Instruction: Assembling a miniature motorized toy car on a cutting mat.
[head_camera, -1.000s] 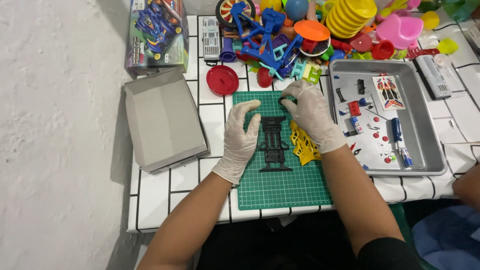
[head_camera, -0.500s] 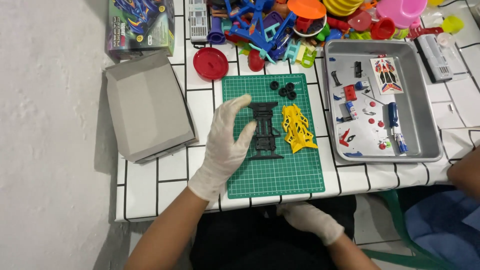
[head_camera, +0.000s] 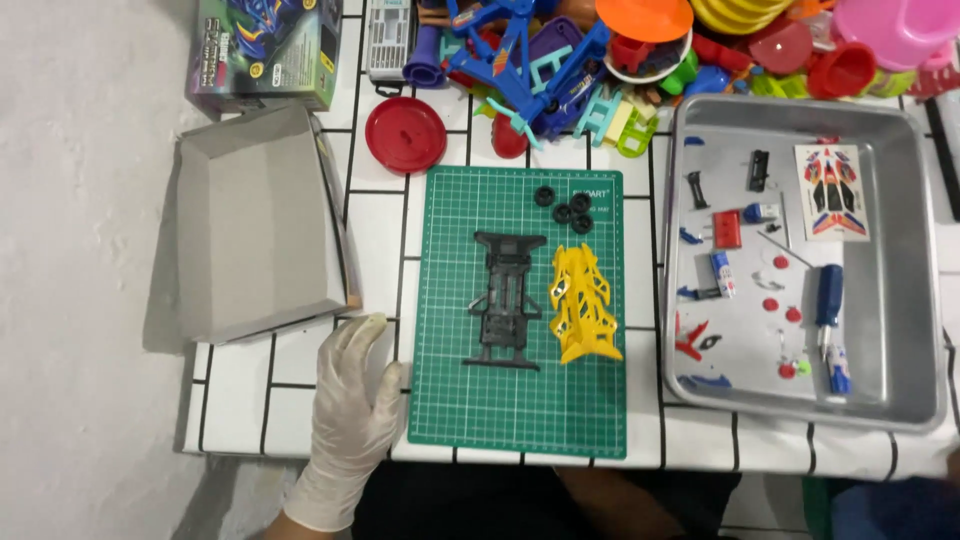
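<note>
A green cutting mat (head_camera: 520, 420) lies on the white tiled table. On it rest a black toy car chassis (head_camera: 506, 298), a yellow car body shell (head_camera: 582, 302) right beside it, and several small black wheels (head_camera: 566, 206) near the mat's top. My left hand (head_camera: 352, 415), in a white glove, lies flat and empty on the tiles just left of the mat's lower corner, fingers apart. My right hand is out of view.
A metal tray (head_camera: 905, 400) at right holds small parts, a sticker sheet (head_camera: 832, 192) and a blue screwdriver (head_camera: 828, 312). An open grey box lid (head_camera: 255, 220) sits at left, a red disc (head_camera: 405, 134) and a heap of plastic toys (head_camera: 600, 60) behind.
My left hand slid off the chassis and mat down-left onto the tiles. My right hand left the mat, dropped below the table edge, and is now out of view.
</note>
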